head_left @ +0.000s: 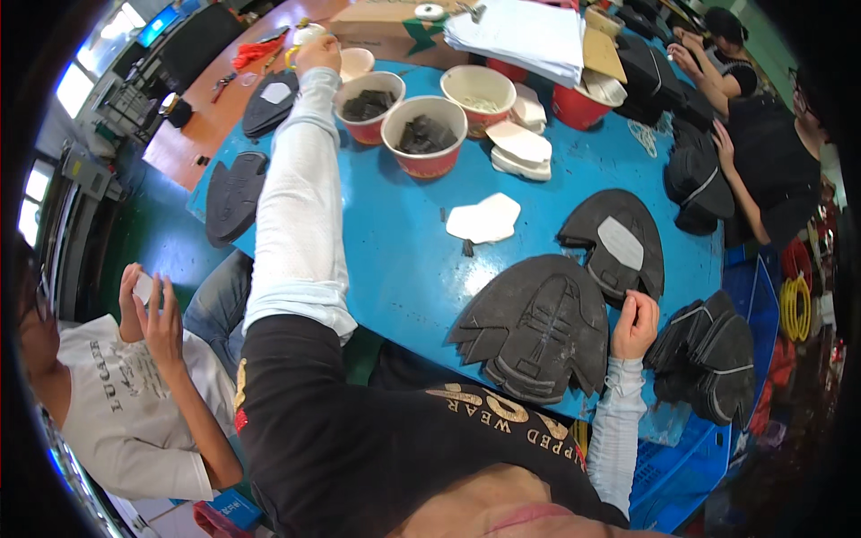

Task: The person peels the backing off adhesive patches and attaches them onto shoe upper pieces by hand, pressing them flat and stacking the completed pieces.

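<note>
1. Blue surface (395,260) is filling the middle, with coworkers sitting at left and right.
2. Right hand (635,325) is curling its fingers inward; I cannot tell whether it is gripping anything.
3. Black stack (538,323) is lying just left of that hand; a patched piece (619,244) is lying just beyond its fingertips.
4. Left hand (318,56) is reaching to the far side, fingers bunched narrow; its grip is not showing clearly.
5. Pale bowl (358,62) is standing just right of it.
6. White piece (484,219) is lying between the black stack and the red bowl (425,168).
</note>
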The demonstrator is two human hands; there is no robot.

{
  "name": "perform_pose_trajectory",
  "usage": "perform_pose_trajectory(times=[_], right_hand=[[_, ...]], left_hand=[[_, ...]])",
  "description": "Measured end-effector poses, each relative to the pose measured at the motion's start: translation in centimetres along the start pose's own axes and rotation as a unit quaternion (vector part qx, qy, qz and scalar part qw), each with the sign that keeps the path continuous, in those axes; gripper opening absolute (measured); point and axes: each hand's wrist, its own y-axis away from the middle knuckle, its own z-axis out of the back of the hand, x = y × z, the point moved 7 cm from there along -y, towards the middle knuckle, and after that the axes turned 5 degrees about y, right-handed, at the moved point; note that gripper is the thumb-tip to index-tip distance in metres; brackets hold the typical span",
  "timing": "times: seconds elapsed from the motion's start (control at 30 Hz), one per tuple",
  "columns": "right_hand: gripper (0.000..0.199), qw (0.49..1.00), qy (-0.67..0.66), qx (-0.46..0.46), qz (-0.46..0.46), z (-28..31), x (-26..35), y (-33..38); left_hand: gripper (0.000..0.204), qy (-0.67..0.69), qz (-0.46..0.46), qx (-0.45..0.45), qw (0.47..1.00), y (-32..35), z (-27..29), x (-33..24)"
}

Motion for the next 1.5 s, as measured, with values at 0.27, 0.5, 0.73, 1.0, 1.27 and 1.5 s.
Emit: perform_pose_trajectory(times=[0.27,0.5,0.73,1.0,1.27,1.5], right_hand=[[0.011,1.000,0.014,0.006,-0.017,-0.1,-0.4,-0.4],[0.010,0.999,-0.033,0.002,-0.038,0.1,-0.7,0.0],[0.011,0.998,-0.054,-0.006,-0.023,0.5,-0.9,0.0],[0.013,0.997,-0.072,-0.017,-0.022,0.6,-0.7,0.3],[0.015,0.997,-0.074,-0.013,-0.013,0.3,-0.8,0.4],[0.014,0.997,-0.075,-0.004,-0.025,0.1,-1.0,0.3]], left_hand=[[0.057,-0.221,-0.079,0.366,0.901,0.2,-10.1,-0.6],[0.076,-0.254,-0.027,0.345,0.903,0.3,-4.1,-2.1],[0.055,-0.199,-0.116,0.144,0.962,3.2,3.0,-8.4],[0.014,0.264,-0.280,0.275,0.881,19.0,9.4,-19.6],[0.018,0.160,-0.340,0.391,0.840,26.0,8.9,-19.6],[0.016,0.076,-0.255,0.458,0.848,25.7,8.6,-18.1]])
